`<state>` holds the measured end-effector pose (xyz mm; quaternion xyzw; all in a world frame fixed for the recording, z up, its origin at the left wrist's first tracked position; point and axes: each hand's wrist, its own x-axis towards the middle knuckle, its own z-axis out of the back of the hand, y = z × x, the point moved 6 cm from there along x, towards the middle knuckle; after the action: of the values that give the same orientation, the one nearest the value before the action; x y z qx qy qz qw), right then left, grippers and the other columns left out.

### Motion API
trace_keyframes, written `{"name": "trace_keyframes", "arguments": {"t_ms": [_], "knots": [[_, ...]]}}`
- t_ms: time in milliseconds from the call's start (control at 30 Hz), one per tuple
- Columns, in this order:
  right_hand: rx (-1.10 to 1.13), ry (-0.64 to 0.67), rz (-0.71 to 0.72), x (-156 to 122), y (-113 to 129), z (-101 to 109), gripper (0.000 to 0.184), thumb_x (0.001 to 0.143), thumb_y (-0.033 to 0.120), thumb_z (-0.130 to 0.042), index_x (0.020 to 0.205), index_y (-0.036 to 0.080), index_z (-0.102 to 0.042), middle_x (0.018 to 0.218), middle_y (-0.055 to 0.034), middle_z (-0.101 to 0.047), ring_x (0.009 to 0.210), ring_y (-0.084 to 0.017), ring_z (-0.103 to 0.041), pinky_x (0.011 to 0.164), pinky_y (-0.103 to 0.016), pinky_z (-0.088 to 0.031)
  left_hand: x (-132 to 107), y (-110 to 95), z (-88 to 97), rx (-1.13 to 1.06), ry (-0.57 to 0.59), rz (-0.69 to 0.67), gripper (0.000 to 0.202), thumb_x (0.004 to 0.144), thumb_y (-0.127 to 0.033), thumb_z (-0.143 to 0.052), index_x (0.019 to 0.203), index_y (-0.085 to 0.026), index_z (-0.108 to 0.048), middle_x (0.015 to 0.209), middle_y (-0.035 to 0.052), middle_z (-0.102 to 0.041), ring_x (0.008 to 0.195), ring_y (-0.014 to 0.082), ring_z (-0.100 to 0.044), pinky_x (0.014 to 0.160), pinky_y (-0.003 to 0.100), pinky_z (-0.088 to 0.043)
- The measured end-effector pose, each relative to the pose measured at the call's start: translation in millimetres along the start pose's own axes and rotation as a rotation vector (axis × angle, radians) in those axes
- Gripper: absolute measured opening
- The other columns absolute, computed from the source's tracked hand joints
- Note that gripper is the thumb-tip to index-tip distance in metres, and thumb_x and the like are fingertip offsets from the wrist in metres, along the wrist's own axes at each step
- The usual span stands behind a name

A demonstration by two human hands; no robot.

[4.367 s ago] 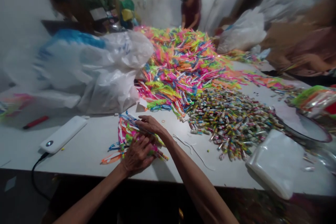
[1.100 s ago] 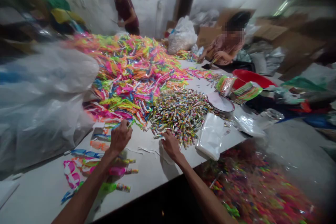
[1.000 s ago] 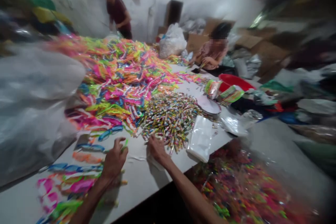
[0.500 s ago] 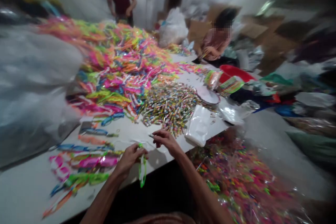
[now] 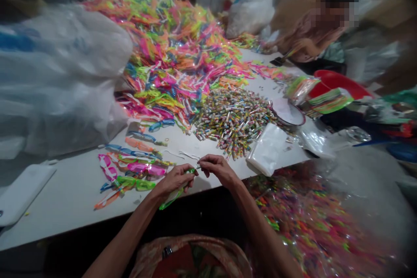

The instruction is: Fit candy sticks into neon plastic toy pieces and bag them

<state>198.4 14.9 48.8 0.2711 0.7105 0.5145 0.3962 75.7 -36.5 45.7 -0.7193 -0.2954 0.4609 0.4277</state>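
Observation:
My left hand is closed around what looks like bright green plastic toy glasses, whose lower end hangs past the table edge. Most of their upper part is hidden by my fingers. My right hand pinches a small pale tube, which meets the green piece at my left fingertips. Whether the two are joined cannot be made out. Thin white strings lie on the table just behind my hands. To the left are several toy glasses, among them a pink pair and a green one.
A heap of small printed tubes lies ahead, with a large pile of bright plastic pieces behind it. Clear bags sit to the right. A white phone-like slab is far left. Two people are across the table.
My right hand has come together with my left, bringing the small tube to the green glasses. The glasses have swung from hanging upright to slanting. My view has turned left and down.

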Motion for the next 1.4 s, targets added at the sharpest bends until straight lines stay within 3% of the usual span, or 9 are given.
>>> {"name": "trace_keyframes", "arguments": {"t_ms": [367, 567, 767, 900, 1033, 1100, 1167, 1233, 1400], "knots": [[-0.013, 0.082, 0.005, -2, 1, -5, 0.025, 0.07, 0.032, -0.07, 0.086, 0.014, -0.069, 0.063, -0.0008, -0.064, 0.058, -0.012, -0.057, 0.064, -0.027, -0.046, -5, 0, 3.7, -0.018, 0.076, 0.013, 0.014, 0.071, -0.02, -0.048, 0.081, -0.014, -0.056, 0.058, -0.003, -0.053, 0.048, 0.0081, -0.044, 0.047, 0.02, -0.031], [-0.044, 0.136, 0.009, -6, 8, -4, 0.022, 0.068, 0.03, -0.071, 0.083, 0.015, -0.071, 0.066, -0.0006, -0.062, 0.059, -0.013, -0.06, 0.063, -0.027, -0.048, -3, 5, 1.2, 0.02, 0.102, 0.006, 0.036, 0.084, -0.045, -0.041, 0.076, -0.014, -0.057, 0.053, -0.0029, -0.05, 0.041, 0.0075, -0.04, 0.043, 0.021, -0.028], [-0.099, 0.091, 0.0, -1, 8, -16, 0.02, 0.063, 0.031, -0.074, 0.076, 0.016, -0.073, 0.065, -0.0006, -0.06, 0.056, -0.013, -0.06, 0.054, -0.023, -0.047, -1, 15, 13.6, 0.167, 0.083, -0.018, 0.038, 0.083, -0.051, -0.044, 0.074, -0.015, -0.053, 0.048, -0.0061, -0.044, 0.036, 0.0059, -0.034, 0.04, 0.02, -0.025], [-0.114, 0.128, -0.007, 15, -2, -33, 0.021, 0.064, 0.032, -0.073, 0.076, 0.015, -0.073, 0.063, 0.0005, -0.058, 0.053, -0.011, -0.058, 0.052, -0.022, -0.045, -8, 13, 36.6, 0.335, 0.01, 0.014, 0.041, 0.084, -0.054, -0.039, 0.077, -0.016, -0.054, 0.048, -0.0066, -0.042, 0.038, 0.0074, -0.034, 0.041, 0.02, -0.025], [-0.323, 0.214, 0.077, 56, 2, -36, 0.031, 0.066, 0.032, -0.072, 0.092, 0.015, -0.071, 0.079, -0.0026, -0.063, 0.063, -0.013, -0.059, 0.057, -0.023, -0.045, -30, -6, 77.1, 0.818, -0.181, -0.09, 0.037, 0.086, -0.047, -0.039, 0.071, -0.019, -0.058, 0.062, 0.0002, -0.054, 0.059, 0.0144, -0.049, 0.06, 0.025, -0.037], [-0.586, 0.063, 0.156, 89, 16, -19, 0.035, 0.071, 0.031, -0.068, 0.102, 0.015, -0.067, 0.092, -0.0056, -0.063, 0.071, -0.014, -0.059, 0.064, -0.024, -0.045, -42, -15, 104.9, 1.082, -0.347, -0.097, 0.032, 0.085, -0.044, -0.044, 0.069, -0.021, -0.06, 0.07, 0.0032, -0.06, 0.072, 0.0197, -0.055, 0.076, 0.032, -0.039], [-0.934, -0.196, 0.202, 122, 33, 2, 0.03, 0.079, 0.029, -0.059, 0.104, 0.013, -0.064, 0.099, -0.0088, -0.061, 0.08, -0.017, -0.058, 0.071, -0.027, -0.043, -48, -23, 132.4, 1.252, -0.521, -0.098, 0.022, 0.082, -0.039, -0.049, 0.076, -0.022, -0.063, 0.085, 0.0064, -0.064, 0.09, 0.025, -0.056, 0.091, 0.04, -0.035], [-1.182, -0.337, 0.209, 151, 44, 11, 0.026, 0.084, 0.025, -0.052, 0.103, 0.011, -0.062, 0.103, -0.0121, -0.058, 0.089, -0.02, -0.057, 0.074, -0.03, -0.041, -40, -33, 153.8, 1.361, -0.671, -0.145, 0.015, 0.081, -0.031, -0.051, 0.083, -0.022, -0.063, 0.105, 0.0094, -0.063, 0.107, 0.0278, -0.051, 0.099, 0.046, -0.029], [-1.329, -0.284, 0.185, 178, 27, -4, 0.024, 0.082, 0.007, -0.044, 0.1, 0.01, -0.06, 0.099, -0.0129, -0.06, 0.087, -0.021, -0.057, 0.071, -0.03, -0.037, 36, -50, 183.9, 1.418, -0.821, -0.203, 0.025, 0.085, -0.022, -0.044, 0.104, -0.017, -0.06, 0.121, 0.0143, -0.057, 0.118, 0.0288, -0.046, 0.103, 0.048, -0.028]]}}
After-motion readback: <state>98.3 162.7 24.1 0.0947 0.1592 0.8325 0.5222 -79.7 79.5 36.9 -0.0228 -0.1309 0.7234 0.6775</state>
